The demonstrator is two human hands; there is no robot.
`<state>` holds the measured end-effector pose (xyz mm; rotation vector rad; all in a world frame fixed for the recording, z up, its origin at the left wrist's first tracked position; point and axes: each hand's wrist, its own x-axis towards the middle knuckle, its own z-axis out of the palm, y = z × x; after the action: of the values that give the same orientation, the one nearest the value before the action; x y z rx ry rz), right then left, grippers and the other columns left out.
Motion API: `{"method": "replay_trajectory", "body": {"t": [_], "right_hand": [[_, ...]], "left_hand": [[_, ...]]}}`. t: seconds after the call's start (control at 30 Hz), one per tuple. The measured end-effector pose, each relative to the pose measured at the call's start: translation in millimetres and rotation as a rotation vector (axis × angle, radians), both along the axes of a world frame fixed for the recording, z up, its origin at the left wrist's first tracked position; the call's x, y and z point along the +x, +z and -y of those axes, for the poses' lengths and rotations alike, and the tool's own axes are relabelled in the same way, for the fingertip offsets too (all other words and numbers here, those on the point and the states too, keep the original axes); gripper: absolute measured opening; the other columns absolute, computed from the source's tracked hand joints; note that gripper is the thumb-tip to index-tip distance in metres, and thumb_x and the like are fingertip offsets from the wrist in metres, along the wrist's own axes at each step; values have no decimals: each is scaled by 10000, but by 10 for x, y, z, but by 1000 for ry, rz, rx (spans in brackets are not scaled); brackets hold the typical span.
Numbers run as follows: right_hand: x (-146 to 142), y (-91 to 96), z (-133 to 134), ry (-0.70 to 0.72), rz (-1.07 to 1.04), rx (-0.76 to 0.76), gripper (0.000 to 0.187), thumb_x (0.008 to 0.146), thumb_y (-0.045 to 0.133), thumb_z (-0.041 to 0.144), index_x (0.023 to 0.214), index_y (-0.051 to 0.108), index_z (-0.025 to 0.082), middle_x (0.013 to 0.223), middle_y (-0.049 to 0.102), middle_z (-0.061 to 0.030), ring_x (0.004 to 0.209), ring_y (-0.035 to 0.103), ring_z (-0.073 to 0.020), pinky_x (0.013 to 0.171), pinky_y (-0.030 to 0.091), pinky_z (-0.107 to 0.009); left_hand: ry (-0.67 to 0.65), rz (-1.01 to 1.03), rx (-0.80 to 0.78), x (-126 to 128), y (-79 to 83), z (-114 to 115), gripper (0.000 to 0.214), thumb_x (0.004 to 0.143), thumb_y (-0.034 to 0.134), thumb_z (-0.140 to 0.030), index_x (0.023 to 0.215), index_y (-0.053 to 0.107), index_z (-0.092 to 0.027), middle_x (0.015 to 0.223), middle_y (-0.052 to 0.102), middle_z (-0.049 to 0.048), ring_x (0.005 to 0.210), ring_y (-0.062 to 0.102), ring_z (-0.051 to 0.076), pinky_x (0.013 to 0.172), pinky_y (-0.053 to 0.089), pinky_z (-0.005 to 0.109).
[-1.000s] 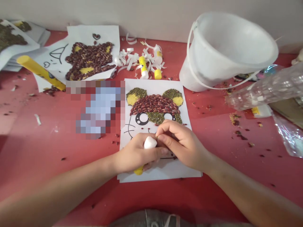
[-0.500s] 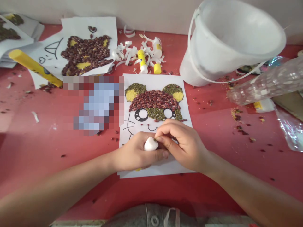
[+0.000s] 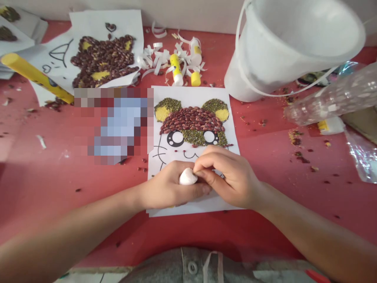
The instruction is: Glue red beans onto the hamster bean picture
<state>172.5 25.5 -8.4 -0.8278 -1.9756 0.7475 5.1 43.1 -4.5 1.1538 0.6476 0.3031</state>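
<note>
My left hand (image 3: 169, 188) is closed round a glue stick whose white glue tip (image 3: 187, 177) pokes up between thumb and fingers. My right hand (image 3: 226, 175) pinches at that tip with thumb and forefinger; what it holds there is too small to name. Both hands rest on a white sheet (image 3: 193, 94) with a drawn mouse face, its head filled in with red beans (image 3: 191, 120), green seeds and yellow ears. The lower part of the drawing is hidden under my hands.
A white plastic bucket (image 3: 294, 43) stands at the back right, with a clear plastic bottle (image 3: 330, 102) lying beside it. Paper curls and small glue sticks (image 3: 176, 70) lie behind the sheet. Another bean picture (image 3: 101, 63) and a long yellow stick (image 3: 35, 76) sit at back left. Loose seeds dot the red table (image 3: 265, 157).
The view has tilted down a little, so everything sits lower and closer. My hands stay together on the sheet, the right fingers still working at the glue tip.
</note>
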Motion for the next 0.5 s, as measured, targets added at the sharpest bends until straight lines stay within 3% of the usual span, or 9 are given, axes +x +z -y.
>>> {"method": "replay_trajectory", "body": {"t": [0.3, 0.5], "right_hand": [[10, 13, 5, 23, -26, -66, 110, 887, 481, 106, 804, 516, 168, 730, 502, 4, 662, 475, -77, 590, 415, -204], [26, 20, -6, 54, -69, -199, 116, 888, 484, 124, 797, 526, 183, 731, 502, 11, 668, 478, -86, 592, 408, -222]], "left_hand": [[17, 34, -75, 6, 26, -11, 190, 739, 645, -154, 612, 503, -153, 454, 481, -79, 363, 397, 27, 335, 292, 148], [-2, -11, -109, -10, 9, -25, 207, 751, 656, -227, 630, 504, -157, 439, 468, -71, 351, 387, 38, 322, 292, 152]]}}
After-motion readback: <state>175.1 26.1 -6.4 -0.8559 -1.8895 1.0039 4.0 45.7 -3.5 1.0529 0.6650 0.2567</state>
